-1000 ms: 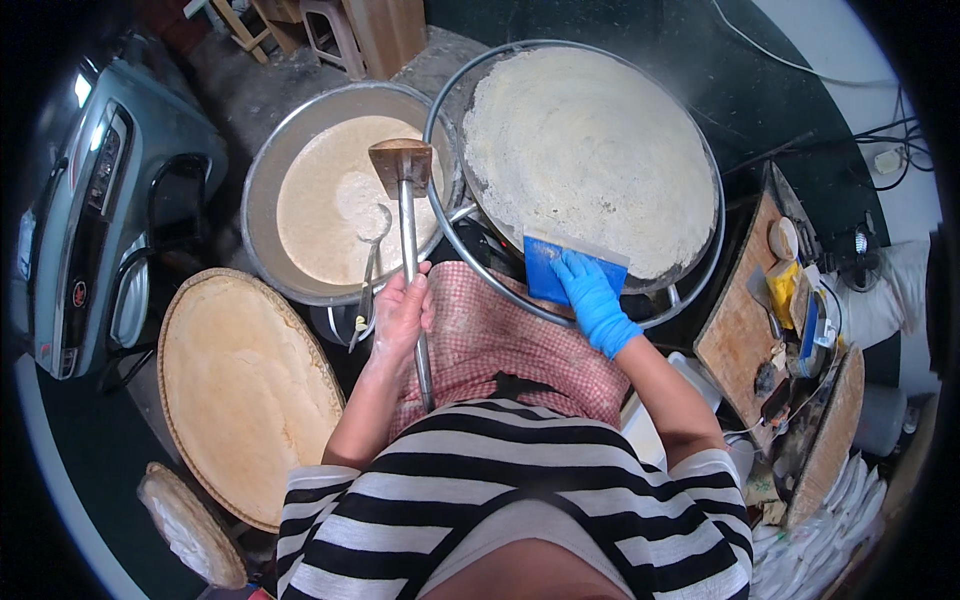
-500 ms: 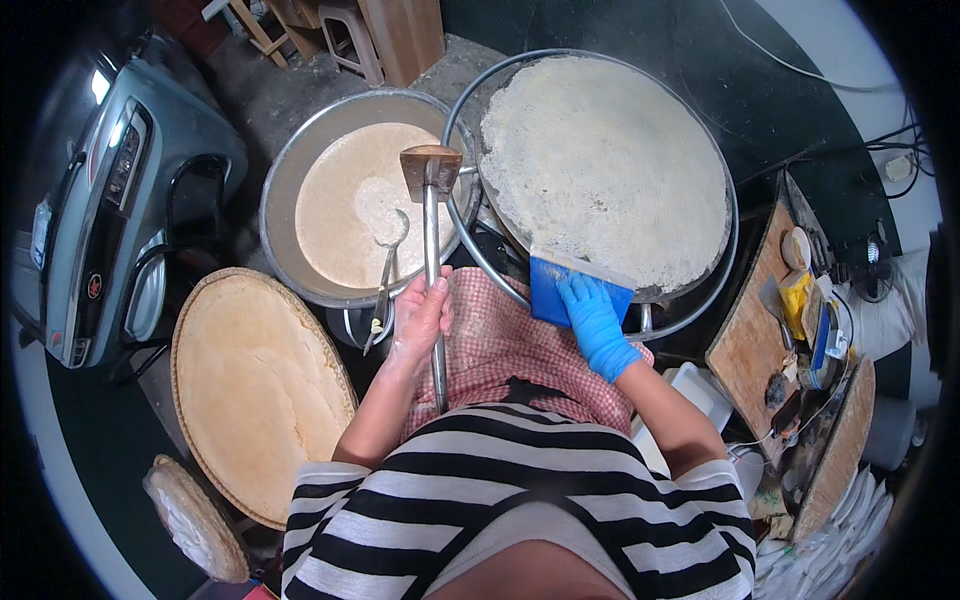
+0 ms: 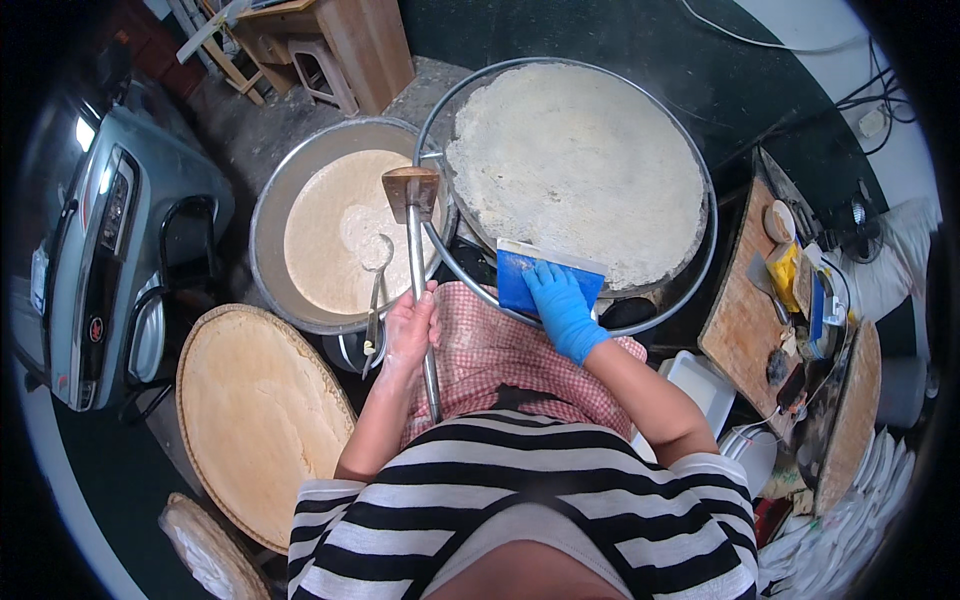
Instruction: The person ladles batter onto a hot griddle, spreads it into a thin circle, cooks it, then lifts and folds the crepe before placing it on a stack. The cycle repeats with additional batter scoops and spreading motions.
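Note:
My left hand [image 3: 413, 325] grips the steel handle of a tool whose square brown head [image 3: 408, 186] rests upright over the rim of a large metal pot [image 3: 277, 200] of pale batter. A ladle [image 3: 376, 275] sits in the pot. My right hand [image 3: 563, 310], in a blue glove, holds a blue scraper [image 3: 515, 277] with its pale edge at the near edge of the round griddle [image 3: 572, 165]. A thin beige layer covers the griddle's top, and a metal ring [image 3: 705, 240] runs round it.
A large round tray of stacked flat sheets [image 3: 255, 420] stands at lower left. A pale scooter [image 3: 125, 250] is at far left. A worn board [image 3: 735, 340] with small containers and tools lies at right, beside cables [image 3: 880, 110] and stacked bags. A wooden desk [image 3: 375, 45] and stool stand behind.
The scraper and my right hand have shifted slightly left along the griddle's near edge. My left hand still grips the handle; the whole view has shifted a little.

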Available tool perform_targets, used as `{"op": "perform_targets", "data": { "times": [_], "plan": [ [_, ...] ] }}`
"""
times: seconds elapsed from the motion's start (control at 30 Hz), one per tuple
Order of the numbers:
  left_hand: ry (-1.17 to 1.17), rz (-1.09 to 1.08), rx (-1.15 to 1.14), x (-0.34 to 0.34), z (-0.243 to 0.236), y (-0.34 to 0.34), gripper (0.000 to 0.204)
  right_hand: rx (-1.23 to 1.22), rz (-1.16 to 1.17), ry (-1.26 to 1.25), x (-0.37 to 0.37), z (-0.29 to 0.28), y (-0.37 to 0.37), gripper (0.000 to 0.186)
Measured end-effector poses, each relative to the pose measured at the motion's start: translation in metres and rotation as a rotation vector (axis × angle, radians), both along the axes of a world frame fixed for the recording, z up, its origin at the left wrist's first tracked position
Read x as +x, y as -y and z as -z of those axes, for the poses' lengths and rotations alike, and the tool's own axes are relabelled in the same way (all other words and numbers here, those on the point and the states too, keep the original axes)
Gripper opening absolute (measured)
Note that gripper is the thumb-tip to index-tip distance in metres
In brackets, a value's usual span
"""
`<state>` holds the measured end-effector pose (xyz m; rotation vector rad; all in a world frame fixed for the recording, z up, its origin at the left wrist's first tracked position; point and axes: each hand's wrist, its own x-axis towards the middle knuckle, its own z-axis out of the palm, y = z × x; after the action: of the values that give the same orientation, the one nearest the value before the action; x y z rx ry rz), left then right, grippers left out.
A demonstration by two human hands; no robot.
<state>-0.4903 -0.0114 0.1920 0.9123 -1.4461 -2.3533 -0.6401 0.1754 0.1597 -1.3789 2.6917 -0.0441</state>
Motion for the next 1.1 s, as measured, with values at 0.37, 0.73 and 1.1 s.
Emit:
{"op": "perform_targets", "data": {
  "times": [0.37, 0.73, 1.1],
  "plan": [
    [-0.085, 0.060, 0.090, -0.016, -0.002, -0.001, 0.036, -0.977, 0.743, 0.983, 0.002, -0.075, -0.068, 0.038],
    [-0.103, 0.612, 0.451, -0.099, 0.038, -0.087, 0.026, -1.374, 1.015, 1.575, 0.058, -0.076, -0.081, 0.049],
    [-0.216, 0.965, -0.507, -0.062, 0.073, -0.109, 0.039, -1.744, 1.537, 0.982, 0.154, -0.073, -0.204, 0.057]
  ]
}}
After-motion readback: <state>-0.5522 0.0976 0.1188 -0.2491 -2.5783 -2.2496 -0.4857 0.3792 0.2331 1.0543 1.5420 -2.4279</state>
